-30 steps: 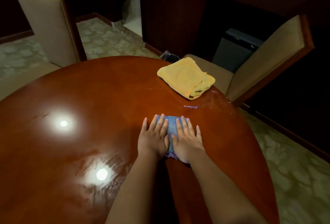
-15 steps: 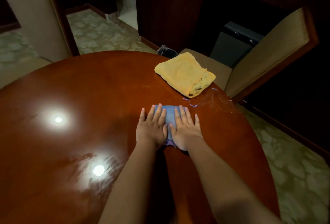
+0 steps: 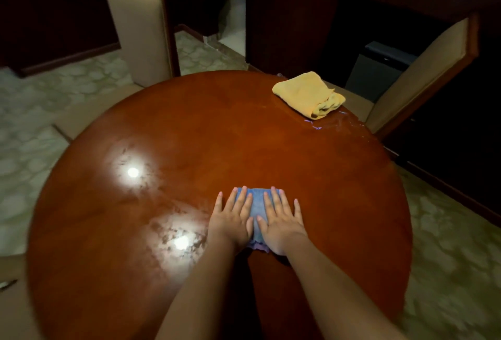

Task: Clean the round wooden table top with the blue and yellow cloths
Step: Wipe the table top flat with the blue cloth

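Observation:
The round wooden table top [image 3: 206,133] is glossy red-brown with two lamp reflections on its left half. A folded blue cloth [image 3: 257,205] lies flat near the table's middle, toward me. My left hand [image 3: 233,219] and my right hand [image 3: 280,220] press down on it side by side, fingers straight and spread. Only a strip of blue shows between them and past the fingertips. A folded yellow cloth [image 3: 307,94] lies at the far right edge, untouched.
Wet streaks [image 3: 339,125] shine on the table beside the yellow cloth. A beige padded chair [image 3: 141,30] stands at the far left, another [image 3: 423,68] at the far right. A dark bin [image 3: 379,68] sits behind. Patterned floor [image 3: 447,244] surrounds the table.
Both hands have slid the blue cloth back toward me and away from the yellow cloth. The view now takes in more of the table.

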`<state>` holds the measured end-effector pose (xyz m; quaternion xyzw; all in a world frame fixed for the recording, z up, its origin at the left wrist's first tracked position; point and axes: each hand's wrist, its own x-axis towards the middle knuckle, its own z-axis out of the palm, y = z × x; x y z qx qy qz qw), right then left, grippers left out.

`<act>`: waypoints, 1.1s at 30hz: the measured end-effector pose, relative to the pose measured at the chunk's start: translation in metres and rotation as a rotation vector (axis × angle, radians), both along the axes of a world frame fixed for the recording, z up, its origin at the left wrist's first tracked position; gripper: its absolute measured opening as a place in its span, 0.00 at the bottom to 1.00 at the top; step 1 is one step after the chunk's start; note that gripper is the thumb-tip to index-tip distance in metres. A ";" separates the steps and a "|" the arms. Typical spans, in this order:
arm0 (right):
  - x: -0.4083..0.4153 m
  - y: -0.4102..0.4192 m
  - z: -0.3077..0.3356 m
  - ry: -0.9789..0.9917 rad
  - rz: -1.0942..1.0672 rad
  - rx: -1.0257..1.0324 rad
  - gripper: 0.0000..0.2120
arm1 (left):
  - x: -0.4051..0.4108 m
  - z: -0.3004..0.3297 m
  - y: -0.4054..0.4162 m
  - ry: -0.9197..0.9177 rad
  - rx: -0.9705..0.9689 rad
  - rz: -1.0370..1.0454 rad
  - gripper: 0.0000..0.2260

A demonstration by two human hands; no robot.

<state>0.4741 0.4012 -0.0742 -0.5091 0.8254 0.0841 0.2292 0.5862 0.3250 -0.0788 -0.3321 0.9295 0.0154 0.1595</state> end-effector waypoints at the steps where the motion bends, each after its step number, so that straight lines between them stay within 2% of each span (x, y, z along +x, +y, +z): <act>1: 0.011 0.006 0.000 0.002 0.010 0.005 0.29 | 0.012 0.000 0.006 -0.007 0.001 0.008 0.26; 8: 0.057 0.023 0.001 0.007 0.055 0.015 0.29 | 0.058 0.002 0.027 -0.046 0.012 0.047 0.26; 19: 0.045 0.003 -0.005 0.014 0.085 -0.003 0.30 | 0.052 -0.005 0.011 0.028 0.001 0.046 0.27; 23: 0.034 -0.017 -0.007 -0.004 0.078 -0.022 0.30 | 0.041 -0.008 -0.009 0.064 0.013 0.062 0.38; 33: -0.020 -0.093 -0.011 -0.005 0.088 -0.088 0.30 | -0.015 -0.016 -0.078 0.108 -0.040 0.151 0.41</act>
